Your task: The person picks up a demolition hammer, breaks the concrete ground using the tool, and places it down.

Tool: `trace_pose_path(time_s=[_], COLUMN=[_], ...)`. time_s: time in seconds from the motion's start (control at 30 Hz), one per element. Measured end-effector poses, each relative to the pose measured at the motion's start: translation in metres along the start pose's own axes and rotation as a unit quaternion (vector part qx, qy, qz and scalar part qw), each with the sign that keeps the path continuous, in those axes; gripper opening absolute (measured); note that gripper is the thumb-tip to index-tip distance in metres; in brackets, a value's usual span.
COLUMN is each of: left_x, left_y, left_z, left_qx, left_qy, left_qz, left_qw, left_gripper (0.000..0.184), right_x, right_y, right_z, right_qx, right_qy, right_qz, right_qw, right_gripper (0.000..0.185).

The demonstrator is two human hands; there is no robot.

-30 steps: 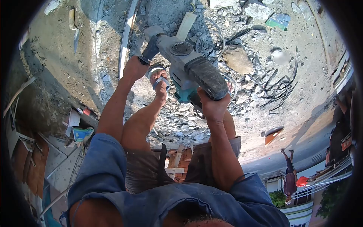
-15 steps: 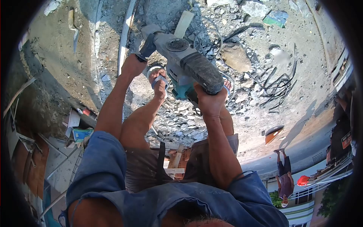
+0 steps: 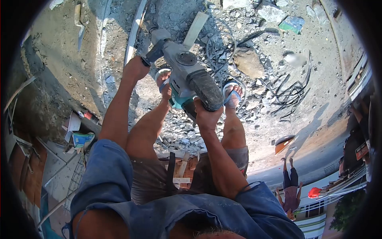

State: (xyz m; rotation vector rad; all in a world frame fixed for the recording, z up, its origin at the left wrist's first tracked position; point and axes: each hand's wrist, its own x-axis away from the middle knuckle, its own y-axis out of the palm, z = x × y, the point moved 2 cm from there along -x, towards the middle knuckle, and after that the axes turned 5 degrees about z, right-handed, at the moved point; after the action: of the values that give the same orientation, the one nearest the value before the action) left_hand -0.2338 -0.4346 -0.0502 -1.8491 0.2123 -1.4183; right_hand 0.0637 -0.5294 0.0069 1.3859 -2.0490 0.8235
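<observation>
A grey and teal demolition hammer (image 3: 187, 63) slants over broken concrete rubble (image 3: 191, 129), its front end toward the upper left. My left hand (image 3: 135, 69) is wrapped round its dark side handle (image 3: 156, 51). At the back end, below the black dusty motor housing (image 3: 205, 89), my right hand (image 3: 207, 116) is closed on the rear grip, mostly hidden by the palm. The chisel tip cannot be made out clearly among the debris. My feet in sandals, the left (image 3: 162, 76) and the right (image 3: 232, 93), stand either side of the tool.
A pale wooden strip (image 3: 195, 30), a flat stone (image 3: 248, 63) and tangled black cable (image 3: 288, 93) lie in the rubble. A trowel (image 3: 79, 26) is at upper left. A long pale board edge (image 3: 135, 32) runs beside the hammer. Another person (image 3: 291, 189) is on the road at lower right.
The hammer's back end and my right hand have swung left, uncovering my right foot. My left hand has shifted slightly left with the side handle. The person on the road has moved a little.
</observation>
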Motion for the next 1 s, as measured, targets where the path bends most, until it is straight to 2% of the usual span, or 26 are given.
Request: trace_pose_path(time_s=[0.03,0.13,0.2,0.3,0.33,0.4,0.47,0.53,0.57,0.63,0.7,0.73,0.77,0.8,0.87,0.9,0.93,1.0], left_x=[0.002,0.001,0.001,0.003,0.003,-0.003,0.003,0.020,0.022,0.021,0.010,0.015,0.000,-0.013,-0.013,-0.002,0.014,0.030], left_y=[0.005,0.020,0.029,0.006,-0.003,-0.009,0.009,0.006,0.025,0.038,0.026,-0.002,-0.011,-0.010,-0.002,0.002,0.024,0.045], left_z=[-0.004,-0.014,-0.019,-0.004,0.000,0.002,-0.004,0.006,-0.002,-0.010,-0.009,0.008,0.009,0.003,0.003,0.004,-0.001,-0.009], left_qx=[0.001,-0.028,-0.051,-0.038,-0.039,-0.006,-0.018,-0.018,0.007,0.021,0.034,0.017,0.032,0.049,0.012,0.011,0.016,0.037], left_qy=[-0.002,-0.038,-0.042,-0.039,-0.040,0.011,-0.009,-0.020,-0.011,-0.012,0.002,0.025,0.052,0.070,0.040,0.057,0.057,-0.022], left_qz=[-0.003,-0.008,-0.012,-0.001,-0.004,-0.057,-0.069,0.042,0.079,0.065,0.045,0.026,-0.017,-0.065,-0.074,-0.028,-0.039,0.075], left_qw=[1.000,0.999,0.998,0.998,0.998,0.998,0.997,0.999,0.997,0.998,0.998,0.999,0.998,0.994,0.996,0.998,0.997,0.996], left_gripper=[0.041,0.040,0.040,0.039,0.039,0.039,0.037,0.037,0.036,0.036,0.036,0.037,0.038,0.038,0.042,0.042,0.042,0.037], right_x=[0.007,0.019,0.019,0.002,0.000,-0.009,-0.009,-0.006,-0.005,-0.003,-0.011,-0.013,-0.021,-0.030,-0.022,-0.019,-0.008,0.015], right_y=[0.000,-0.002,-0.003,-0.006,-0.001,-0.001,-0.004,-0.003,-0.001,-0.013,-0.016,-0.012,-0.010,-0.012,-0.008,-0.012,-0.021,-0.022], right_z=[0.012,0.039,0.051,0.023,-0.008,-0.020,-0.023,-0.007,0.004,-0.001,-0.022,-0.036,-0.057,-0.061,-0.063,-0.052,-0.031,-0.007], right_qx=[-0.004,0.016,0.025,0.001,-0.033,-0.016,-0.019,-0.006,0.013,0.042,0.043,0.038,0.012,0.070,0.043,0.075,0.085,0.082], right_qy=[0.032,0.057,0.042,0.072,0.102,0.114,0.092,0.085,0.013,-0.065,0.027,0.078,0.114,0.100,0.097,0.078,0.084,-0.020], right_qz=[-0.006,-0.040,-0.067,-0.076,-0.066,-0.063,-0.073,-0.073,-0.078,-0.073,-0.091,-0.097,-0.115,-0.125,-0.096,-0.102,-0.099,-0.090], right_qw=[0.999,0.997,0.997,0.995,0.992,0.991,0.993,0.994,0.997,0.994,0.995,0.991,0.987,0.985,0.990,0.989,0.988,0.992], right_gripper=[0.024,0.035,0.036,0.019,0.010,0.010,0.012,0.011,0.011,0.011,0.013,0.014,0.016,0.016,0.015,0.013,0.013,0.019])
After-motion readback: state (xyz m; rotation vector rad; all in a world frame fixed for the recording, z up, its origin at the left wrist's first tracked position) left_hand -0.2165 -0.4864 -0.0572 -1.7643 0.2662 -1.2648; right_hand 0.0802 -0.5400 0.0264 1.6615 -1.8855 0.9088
